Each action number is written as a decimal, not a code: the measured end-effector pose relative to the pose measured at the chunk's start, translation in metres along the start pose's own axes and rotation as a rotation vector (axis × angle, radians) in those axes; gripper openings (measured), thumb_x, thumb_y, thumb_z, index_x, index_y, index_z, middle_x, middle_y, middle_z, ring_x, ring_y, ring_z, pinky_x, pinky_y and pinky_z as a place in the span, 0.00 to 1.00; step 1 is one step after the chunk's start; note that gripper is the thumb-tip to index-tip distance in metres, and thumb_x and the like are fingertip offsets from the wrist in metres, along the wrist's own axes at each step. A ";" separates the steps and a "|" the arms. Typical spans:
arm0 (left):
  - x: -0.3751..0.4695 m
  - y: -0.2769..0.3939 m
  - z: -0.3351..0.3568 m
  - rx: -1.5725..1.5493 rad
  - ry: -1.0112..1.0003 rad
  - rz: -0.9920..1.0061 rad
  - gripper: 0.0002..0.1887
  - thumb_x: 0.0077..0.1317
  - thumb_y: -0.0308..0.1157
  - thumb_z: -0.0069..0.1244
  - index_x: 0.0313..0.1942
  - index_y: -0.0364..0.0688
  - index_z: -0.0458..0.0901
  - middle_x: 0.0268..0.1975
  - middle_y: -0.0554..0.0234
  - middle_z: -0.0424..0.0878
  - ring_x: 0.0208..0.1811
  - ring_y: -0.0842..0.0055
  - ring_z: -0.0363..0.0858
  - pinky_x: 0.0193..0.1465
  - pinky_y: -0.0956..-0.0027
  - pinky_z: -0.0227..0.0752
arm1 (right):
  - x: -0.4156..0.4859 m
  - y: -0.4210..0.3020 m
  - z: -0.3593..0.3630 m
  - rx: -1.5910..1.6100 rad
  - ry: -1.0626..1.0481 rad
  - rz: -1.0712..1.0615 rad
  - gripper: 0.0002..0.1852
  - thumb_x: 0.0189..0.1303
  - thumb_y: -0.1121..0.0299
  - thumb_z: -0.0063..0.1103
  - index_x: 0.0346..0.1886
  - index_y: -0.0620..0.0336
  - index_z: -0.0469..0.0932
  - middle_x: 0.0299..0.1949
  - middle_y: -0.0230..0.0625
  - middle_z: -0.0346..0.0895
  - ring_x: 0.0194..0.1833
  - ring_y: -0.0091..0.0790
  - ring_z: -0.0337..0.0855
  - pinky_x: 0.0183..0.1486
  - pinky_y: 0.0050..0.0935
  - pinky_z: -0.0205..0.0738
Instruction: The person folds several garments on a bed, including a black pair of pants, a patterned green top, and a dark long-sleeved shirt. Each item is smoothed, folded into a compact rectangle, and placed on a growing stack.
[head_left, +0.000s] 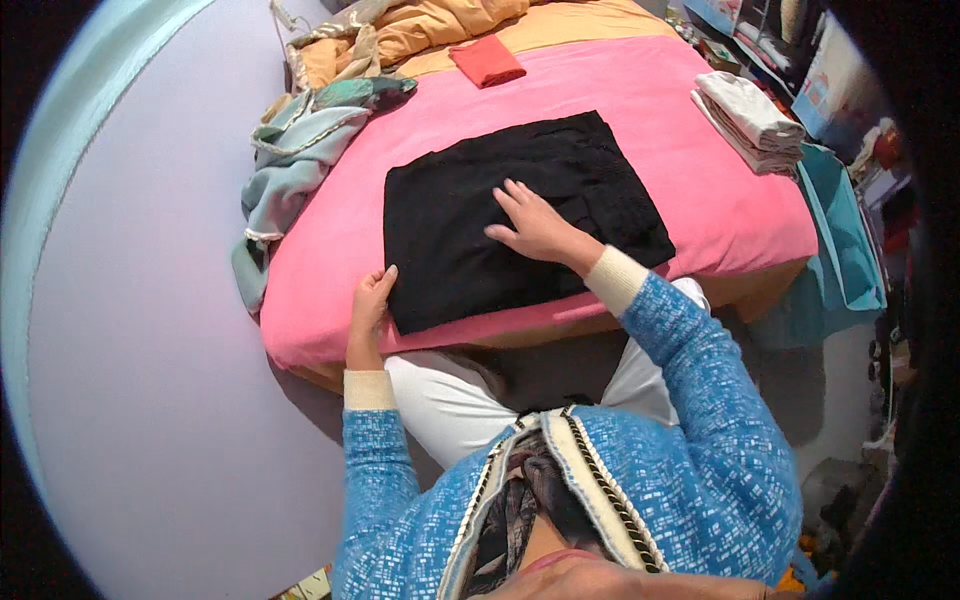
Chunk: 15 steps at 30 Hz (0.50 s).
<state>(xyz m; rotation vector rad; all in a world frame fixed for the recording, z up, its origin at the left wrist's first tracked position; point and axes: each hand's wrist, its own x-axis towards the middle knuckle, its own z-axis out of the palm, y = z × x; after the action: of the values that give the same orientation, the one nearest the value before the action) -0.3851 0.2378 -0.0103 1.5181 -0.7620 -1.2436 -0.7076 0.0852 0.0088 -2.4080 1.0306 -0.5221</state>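
Observation:
A black cloth item (465, 255), laid out flat in a rough rectangle, lies on the pink bed cover (322, 300) near the bed's front edge. Its left edge is pinched between the thumb and fingers of my left hand (371, 300), close to the near left corner. My right hand (529, 225) rests palm down on the middle of the cloth or just over it, its fingers apart and holding nothing. What kind of garment or cloth it is, I cannot tell.
Folded red cloth (487, 61) lies towards the bed's far side. White folded cloths (750, 120) are stacked at the right edge, above a teal fabric bin (844, 232). A crumpled blue-green blanket (300, 165) lies along the left, beside a pale wall (165, 262). Orange bedding (427, 30) is heaped behind.

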 end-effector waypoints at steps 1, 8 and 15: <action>0.002 0.003 0.003 -0.053 -0.072 -0.013 0.23 0.72 0.45 0.56 0.56 0.34 0.79 0.48 0.60 0.86 0.46 0.73 0.84 0.50 0.67 0.79 | 0.014 -0.002 0.004 0.176 0.134 -0.047 0.42 0.70 0.47 0.57 0.75 0.71 0.58 0.77 0.66 0.50 0.78 0.61 0.51 0.79 0.46 0.48; 0.006 0.014 0.026 -0.400 -0.181 -0.067 0.24 0.73 0.41 0.56 0.61 0.34 0.77 0.59 0.53 0.83 0.58 0.62 0.83 0.65 0.55 0.76 | 0.065 -0.003 0.069 0.542 0.307 0.244 0.46 0.70 0.50 0.59 0.77 0.74 0.50 0.79 0.66 0.42 0.80 0.58 0.44 0.80 0.41 0.44; 0.029 0.062 0.074 -0.636 -0.302 -0.070 0.26 0.74 0.38 0.54 0.67 0.37 0.70 0.64 0.51 0.79 0.63 0.59 0.80 0.67 0.52 0.75 | 0.037 -0.025 0.044 0.881 0.452 0.219 0.44 0.74 0.49 0.52 0.79 0.70 0.47 0.81 0.55 0.44 0.82 0.48 0.42 0.81 0.37 0.40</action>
<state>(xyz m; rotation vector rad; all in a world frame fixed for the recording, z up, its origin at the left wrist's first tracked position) -0.4407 0.1701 0.0395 0.8560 -0.4341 -1.6000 -0.6478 0.0846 -0.0074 -1.4132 0.9391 -1.1783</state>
